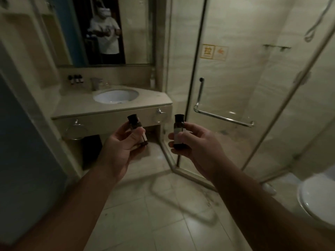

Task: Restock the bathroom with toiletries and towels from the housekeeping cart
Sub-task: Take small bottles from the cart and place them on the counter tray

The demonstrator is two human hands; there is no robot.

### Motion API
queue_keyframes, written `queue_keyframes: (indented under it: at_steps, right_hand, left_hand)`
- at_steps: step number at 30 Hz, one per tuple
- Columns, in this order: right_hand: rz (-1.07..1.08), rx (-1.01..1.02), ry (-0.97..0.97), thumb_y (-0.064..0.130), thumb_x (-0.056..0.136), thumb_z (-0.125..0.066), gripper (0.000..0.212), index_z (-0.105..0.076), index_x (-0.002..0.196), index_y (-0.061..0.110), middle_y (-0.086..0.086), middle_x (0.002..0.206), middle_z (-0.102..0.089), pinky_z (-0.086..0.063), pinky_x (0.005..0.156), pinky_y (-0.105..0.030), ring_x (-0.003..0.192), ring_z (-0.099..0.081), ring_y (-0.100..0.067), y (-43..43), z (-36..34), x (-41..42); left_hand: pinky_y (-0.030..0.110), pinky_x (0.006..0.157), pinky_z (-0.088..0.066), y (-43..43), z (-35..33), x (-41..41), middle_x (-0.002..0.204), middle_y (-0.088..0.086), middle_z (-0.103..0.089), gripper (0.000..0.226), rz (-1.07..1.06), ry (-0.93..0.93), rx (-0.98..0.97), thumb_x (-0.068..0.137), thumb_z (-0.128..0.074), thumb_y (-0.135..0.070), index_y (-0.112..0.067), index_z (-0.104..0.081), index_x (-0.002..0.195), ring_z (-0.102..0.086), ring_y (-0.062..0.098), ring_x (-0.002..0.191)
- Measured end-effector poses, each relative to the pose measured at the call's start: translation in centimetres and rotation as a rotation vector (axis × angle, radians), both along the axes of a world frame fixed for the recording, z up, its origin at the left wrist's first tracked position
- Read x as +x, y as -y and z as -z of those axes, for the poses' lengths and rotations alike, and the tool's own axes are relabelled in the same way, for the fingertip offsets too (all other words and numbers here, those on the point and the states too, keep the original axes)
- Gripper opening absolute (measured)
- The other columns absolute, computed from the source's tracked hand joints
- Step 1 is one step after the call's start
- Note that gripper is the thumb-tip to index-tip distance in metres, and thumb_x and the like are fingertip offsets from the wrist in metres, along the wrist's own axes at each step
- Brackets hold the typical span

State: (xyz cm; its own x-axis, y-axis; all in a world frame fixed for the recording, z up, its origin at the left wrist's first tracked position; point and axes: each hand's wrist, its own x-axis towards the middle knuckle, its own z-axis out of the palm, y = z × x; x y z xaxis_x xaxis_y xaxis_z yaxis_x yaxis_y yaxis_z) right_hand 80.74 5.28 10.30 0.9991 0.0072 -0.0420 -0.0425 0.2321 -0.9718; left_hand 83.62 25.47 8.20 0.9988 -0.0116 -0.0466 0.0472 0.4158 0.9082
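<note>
My left hand (121,144) grips a small dark toiletry bottle (136,126) with a black cap and a pale label, held nearly upright. My right hand (197,144) grips a second dark bottle (178,132) of the same kind, also upright. Both hands are raised side by side in front of the vanity counter (76,107), well short of it. Three small dark bottles (75,79) stand in a row at the back left of the counter, beside the tap.
A white basin (116,96) is set in the counter under a wall mirror (101,29). Towel rings (77,129) hang from the counter's front. A glass shower door (226,87) with a chrome handle stands on the right. A toilet (317,194) is at the far right.
</note>
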Motion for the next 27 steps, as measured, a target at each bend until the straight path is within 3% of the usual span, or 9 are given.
queue_keyframes:
  at_steps: [3, 7, 14, 20, 27]
  right_hand:
    - [-0.026, 0.037, -0.021, -0.003, 0.091, -0.06, 0.025, -0.063, 0.115, 0.003, -0.015, 0.091, -0.071, -0.057, 0.069, -0.032, 0.079, -0.068, -0.026, -2.4, -0.1, 3.6]
    - [-0.058, 0.046, 0.01, 0.004, 0.094, -0.061, 0.015, -0.065, 0.108, 0.003, -0.013, 0.086, -0.07, -0.058, 0.074, -0.035, 0.078, -0.068, -0.023, -5.4, -0.3, 8.2]
    - [-0.118, -0.053, 0.011, 0.018, 0.094, -0.063, 0.036, -0.056, 0.129, 0.015, -0.004, 0.103, -0.076, -0.058, 0.085, -0.039, 0.095, -0.073, -0.024, -8.7, 1.2, 14.6]
    - [-0.209, 0.038, -0.008, 0.027, 0.077, -0.071, 0.047, -0.06, 0.121, 0.013, -0.009, 0.099, -0.075, -0.058, 0.08, -0.038, 0.089, -0.072, -0.025, -9.7, 2.0, 21.2]
    - [-0.322, 0.067, -0.025, 0.025, 0.082, -0.069, 0.041, -0.062, 0.12, 0.01, -0.013, 0.104, -0.074, -0.058, 0.076, -0.035, 0.092, -0.073, -0.028, -9.7, 1.8, 31.2]
  left_hand:
    - [0.023, 0.064, -0.057, -2.4, 0.0, 2.5, 0.105, 0.002, -0.068, 0.041, -0.043, 0.011, 0.025, 0.07, -0.071, -0.029, -0.026, -0.068, 0.111, -0.066, 0.015, 0.094]
    - [0.024, 0.065, -0.058, -5.8, -0.4, 6.0, 0.105, 0.004, -0.067, 0.039, -0.08, 0.02, 0.03, 0.07, -0.071, -0.028, -0.026, -0.069, 0.109, -0.065, 0.015, 0.095]
    - [0.025, 0.067, -0.059, -9.1, 0.3, 10.7, 0.11, 0.007, -0.067, 0.04, -0.131, -0.008, 0.018, 0.07, -0.071, -0.028, -0.026, -0.069, 0.11, -0.064, 0.018, 0.099]
    - [0.027, 0.069, -0.061, -10.1, 0.9, 15.3, 0.113, 0.007, -0.068, 0.046, -0.224, -0.053, 0.023, 0.071, -0.071, -0.028, -0.022, -0.066, 0.116, -0.063, 0.021, 0.103]
    - [0.027, 0.069, -0.06, -9.5, 0.5, 22.5, 0.114, 0.01, -0.068, 0.039, -0.332, -0.061, 0.036, 0.075, -0.068, -0.029, -0.02, -0.068, 0.114, -0.061, 0.024, 0.106]
